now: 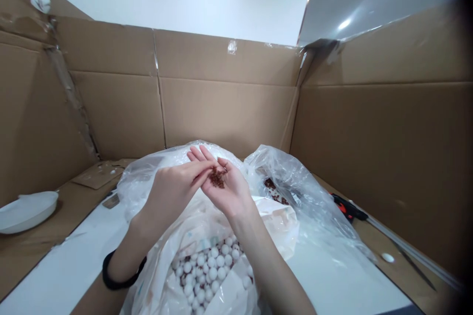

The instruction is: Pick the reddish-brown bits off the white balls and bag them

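Note:
Palm up, my right hand [232, 189] carries a small heap of reddish-brown bits [217, 177], its fingers stretched out and slightly curled. My left hand [181, 177], with a black band [120, 275] on the wrist, reaches over that palm. Its thumb and fingertips are pinched together at the heap's edge; how many bits are between them is hidden. Below both hands a white plastic bag [162, 268] lies open. Many white balls [212, 261] fill it, with reddish-brown bits among them.
Behind the hands lies a crumpled clear plastic bag [148, 172]. Another clear bag [306, 192] at right contains reddish-brown bits [275, 192]. A white dish [29, 211] stands far left. A black-and-red handled tool [349, 208] and a loose white ball [388, 257] lie right. Cardboard walls [229, 103] surround the table.

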Motion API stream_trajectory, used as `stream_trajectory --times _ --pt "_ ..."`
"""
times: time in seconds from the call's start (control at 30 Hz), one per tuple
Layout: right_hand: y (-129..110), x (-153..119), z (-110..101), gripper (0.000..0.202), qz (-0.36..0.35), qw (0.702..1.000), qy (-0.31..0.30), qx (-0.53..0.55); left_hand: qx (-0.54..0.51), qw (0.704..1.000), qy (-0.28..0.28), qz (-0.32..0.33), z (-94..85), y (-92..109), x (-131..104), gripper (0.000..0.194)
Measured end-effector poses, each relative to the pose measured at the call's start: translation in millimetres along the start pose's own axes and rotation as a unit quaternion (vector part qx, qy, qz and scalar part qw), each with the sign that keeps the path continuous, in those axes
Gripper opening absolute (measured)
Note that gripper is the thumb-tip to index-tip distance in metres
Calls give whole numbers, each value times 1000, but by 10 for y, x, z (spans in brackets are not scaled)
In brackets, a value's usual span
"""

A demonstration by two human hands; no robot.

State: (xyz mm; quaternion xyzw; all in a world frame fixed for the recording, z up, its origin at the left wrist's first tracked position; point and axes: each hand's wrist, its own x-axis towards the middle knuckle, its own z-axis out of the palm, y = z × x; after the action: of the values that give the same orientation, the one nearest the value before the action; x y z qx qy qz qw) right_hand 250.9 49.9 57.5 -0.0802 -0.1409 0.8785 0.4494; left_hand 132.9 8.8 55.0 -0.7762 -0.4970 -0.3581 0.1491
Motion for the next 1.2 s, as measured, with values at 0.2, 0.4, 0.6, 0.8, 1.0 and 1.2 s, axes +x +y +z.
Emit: stream_trajectory --times 0.2,0.4,0.6,0.8,1.0,1.2 --pt "48 -12 11 46 19 1000 -3 18 43 999 -2 -21 -10 -6 -17 20" --pt "70 1 -15 43 50 995 -18 87 -17 997 46 -55 -34 -19 -7 23" --pt "123 10 -22 40 58 994 -20 95 -24 996 42 -68 -59 -34 -8 21" --pt "142 22 -17 37 48 994 -15 92 -23 998 26 -59 -80 -38 11 21" --pt "158 36 -34 36 54 994 -12 90 -49 997 -22 -63 -137 -65 24 23" --pt "161 39 -36 34 46 996 -8 80 -79 995 -16 -63 -144 -104 19 26"
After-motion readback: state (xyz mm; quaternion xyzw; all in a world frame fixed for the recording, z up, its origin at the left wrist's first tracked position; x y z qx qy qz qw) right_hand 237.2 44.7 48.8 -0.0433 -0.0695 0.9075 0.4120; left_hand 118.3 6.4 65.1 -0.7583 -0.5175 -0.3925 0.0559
